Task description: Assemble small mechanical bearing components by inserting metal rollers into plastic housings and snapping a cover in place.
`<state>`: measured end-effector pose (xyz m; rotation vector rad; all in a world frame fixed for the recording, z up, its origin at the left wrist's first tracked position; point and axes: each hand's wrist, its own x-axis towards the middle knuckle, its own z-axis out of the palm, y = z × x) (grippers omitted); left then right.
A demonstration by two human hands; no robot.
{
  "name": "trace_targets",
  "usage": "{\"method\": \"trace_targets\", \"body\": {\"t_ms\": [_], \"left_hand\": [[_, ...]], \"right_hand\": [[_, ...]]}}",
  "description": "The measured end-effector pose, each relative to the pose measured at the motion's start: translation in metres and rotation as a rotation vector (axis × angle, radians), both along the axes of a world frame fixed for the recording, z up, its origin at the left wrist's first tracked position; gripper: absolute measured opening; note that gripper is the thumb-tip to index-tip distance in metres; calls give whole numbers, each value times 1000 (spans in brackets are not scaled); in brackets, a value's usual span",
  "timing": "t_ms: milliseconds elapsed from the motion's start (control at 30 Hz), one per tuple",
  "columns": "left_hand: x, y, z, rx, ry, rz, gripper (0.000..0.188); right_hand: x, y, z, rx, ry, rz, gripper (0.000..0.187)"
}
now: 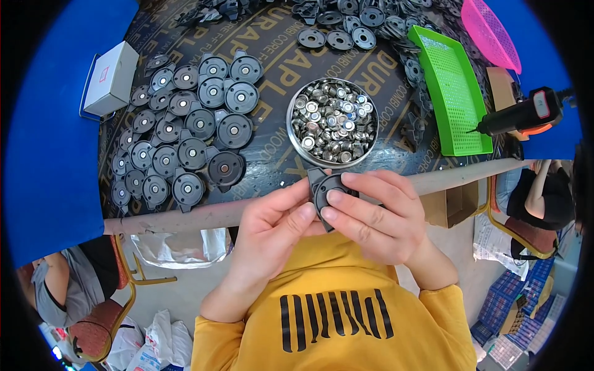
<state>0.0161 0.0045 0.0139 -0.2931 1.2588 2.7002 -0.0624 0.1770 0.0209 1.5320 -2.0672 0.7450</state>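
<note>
Just off the table's front edge, both my hands hold one round black plastic part (pixel 323 190) with a tab. My left hand (pixel 275 219) pinches its tab side between thumb and fingers. My right hand (pixel 377 213) grips the other side, its fingers over the disc's face and hiding much of it. Right behind my hands stands a round metal tin (pixel 296 143) full of small silver metal pieces (pixel 334 114). To the left, rows of similar black discs (pixel 200 123) lie on the table, many with a small shiny piece at the centre.
More black parts (pixel 340 40) are heaped at the back. A green perforated tray (pixel 455 93), a pink basket (pixel 492 34) and a black electric screwdriver (pixel 520 114) are on the right. A white box (pixel 111 79) stands far left. Seated people (pixel 80 281) flank the table.
</note>
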Motion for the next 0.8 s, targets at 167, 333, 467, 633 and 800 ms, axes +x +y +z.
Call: {"method": "trace_targets", "body": {"t_ms": [167, 333, 467, 633, 800], "left_hand": [[0, -3, -5, -45, 42, 18, 40], [-2, -2, -5, -141, 45, 10, 41], [-4, 1, -2, -424, 250, 122, 42], [-7, 8, -8, -811, 319, 365, 46], [-13, 3, -21, -1168, 423, 308, 17]], "right_hand": [[0, -3, 2, 33, -50, 24, 24], [-9, -2, -3, -221, -482, 195, 25], [-19, -10, 19, -81, -968, 62, 33], [-53, -33, 31, -26, -909, 19, 30], [-144, -79, 14, 54, -794, -153, 30]]}}
